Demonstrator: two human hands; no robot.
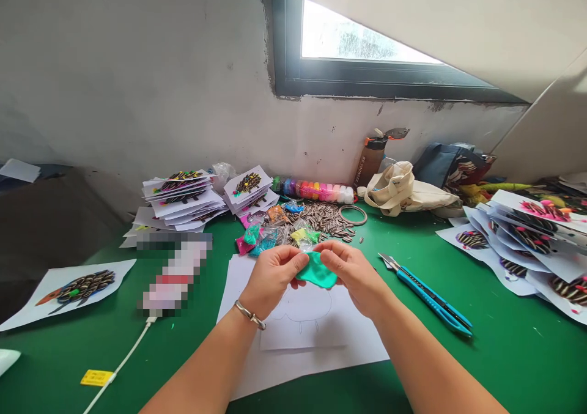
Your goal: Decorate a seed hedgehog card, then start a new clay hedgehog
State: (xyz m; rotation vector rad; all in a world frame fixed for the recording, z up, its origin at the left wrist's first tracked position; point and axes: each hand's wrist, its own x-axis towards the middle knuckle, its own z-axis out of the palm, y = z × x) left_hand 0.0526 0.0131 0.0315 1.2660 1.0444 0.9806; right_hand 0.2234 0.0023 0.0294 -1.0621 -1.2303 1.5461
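Note:
Between my two hands is a flattened piece of green modelling clay [317, 271]. My left hand [277, 270] pinches its left edge between thumb and fingers. On the other side, my right hand [351, 272] grips the right edge the same way. Below them lies a white sheet with a pencil outline [307, 334], partly covered by the hands, on a larger white paper [348, 368]. Small bags of coloured clay [305, 236] and a heap of striped sunflower seeds [321, 218] lie just beyond my fingers.
A blue utility knife [428, 295] lies to the right with its blade end pointing away. Stacks of seed-decorated pictures [183, 203] stand on both sides. A clay color pack [316, 191], a bottle [369, 160] and a cloth bag [403, 191] line the wall. A white cable [123, 362] runs at left.

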